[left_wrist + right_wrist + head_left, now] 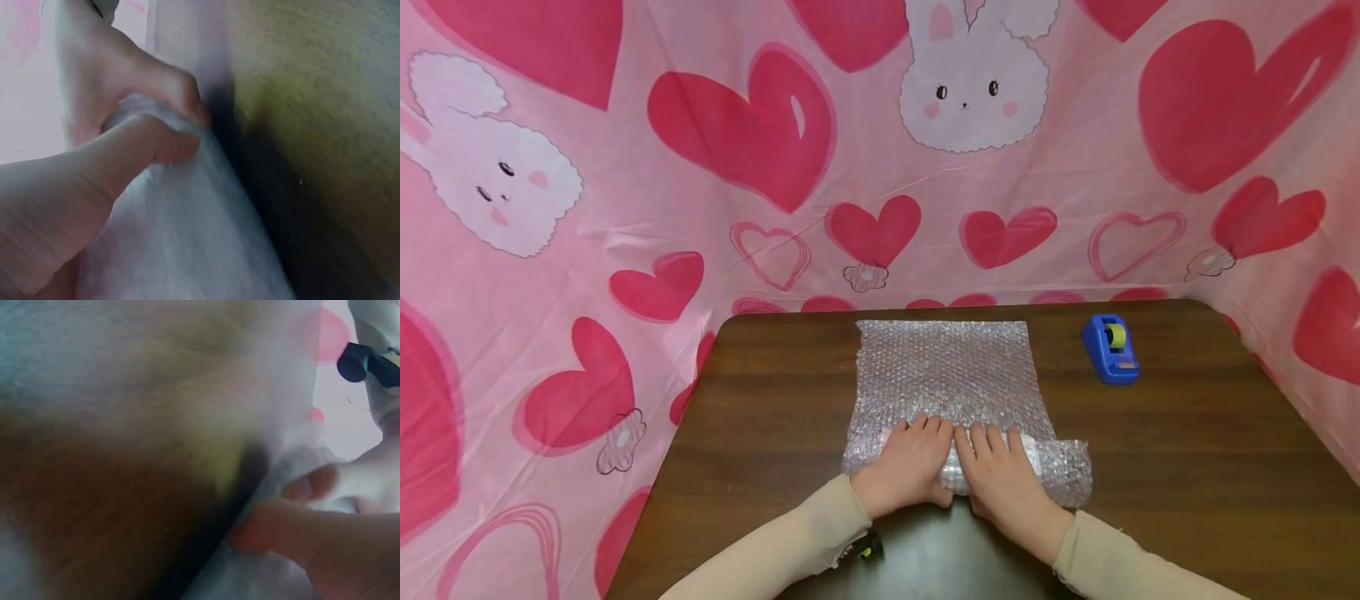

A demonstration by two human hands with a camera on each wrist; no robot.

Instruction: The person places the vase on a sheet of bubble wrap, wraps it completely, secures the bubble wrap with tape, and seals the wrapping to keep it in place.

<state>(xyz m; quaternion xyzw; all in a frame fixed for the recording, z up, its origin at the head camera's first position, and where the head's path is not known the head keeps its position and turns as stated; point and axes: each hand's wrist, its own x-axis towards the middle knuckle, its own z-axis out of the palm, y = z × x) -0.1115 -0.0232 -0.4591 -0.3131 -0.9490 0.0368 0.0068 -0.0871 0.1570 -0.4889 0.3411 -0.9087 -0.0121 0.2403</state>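
Note:
A sheet of clear bubble wrap (947,367) lies on the table, its near end rolled into a bundle (1063,473). What the roll contains is hidden by the layers. My left hand (910,462) grips the roll left of its middle, fingers over the top and thumb on the near side. Close beside it, my right hand (1006,479) holds the roll the same way. Both thumbs show against the wrap in the left wrist view, where the left thumb (150,144) is nearest. The right thumb (281,534) presses the wrap in the right wrist view.
A blue tape dispenser (1111,350) with yellowish tape stands at the back right of the brown wooden table (767,392). Behind and at both sides hangs a pink cloth (880,167) with hearts and rabbits. The flat part of the sheet reaches toward the table's far edge.

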